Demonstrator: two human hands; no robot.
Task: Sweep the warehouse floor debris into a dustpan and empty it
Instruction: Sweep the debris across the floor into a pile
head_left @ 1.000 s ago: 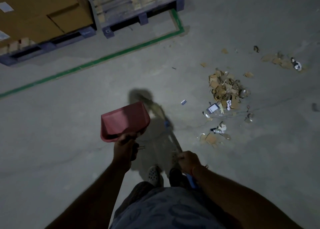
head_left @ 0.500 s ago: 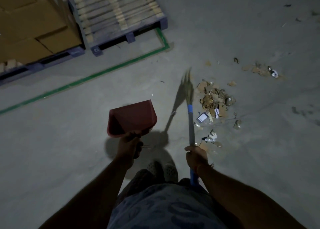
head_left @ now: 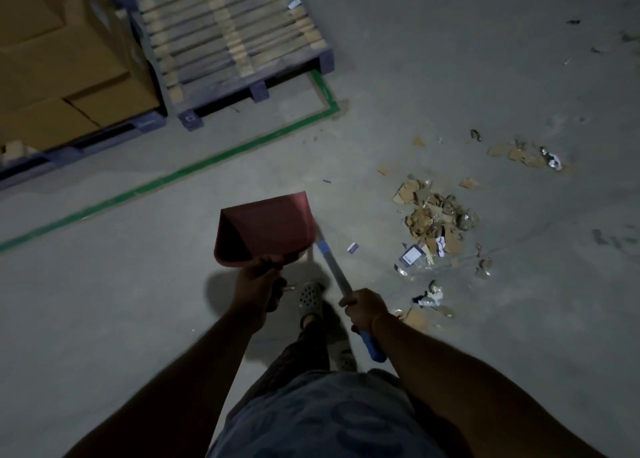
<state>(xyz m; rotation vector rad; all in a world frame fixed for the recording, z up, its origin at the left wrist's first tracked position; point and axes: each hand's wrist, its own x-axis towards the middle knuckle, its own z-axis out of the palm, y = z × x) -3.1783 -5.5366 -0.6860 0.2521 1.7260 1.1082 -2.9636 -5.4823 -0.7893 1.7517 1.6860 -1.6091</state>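
Red dustpan [head_left: 268, 231] held aloft; cardboard debris [head_left: 434, 220] piled on floor right.

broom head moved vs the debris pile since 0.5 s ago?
Yes. The broom swung left, away from the debris pile; its head now sits hidden behind the dustpan.

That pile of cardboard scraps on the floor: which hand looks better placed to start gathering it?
The right hand, most likely. It grips the broom handle and sits on the same side as the scrap pile. The left hand holds the red dustpan in the air, farther from the pile.
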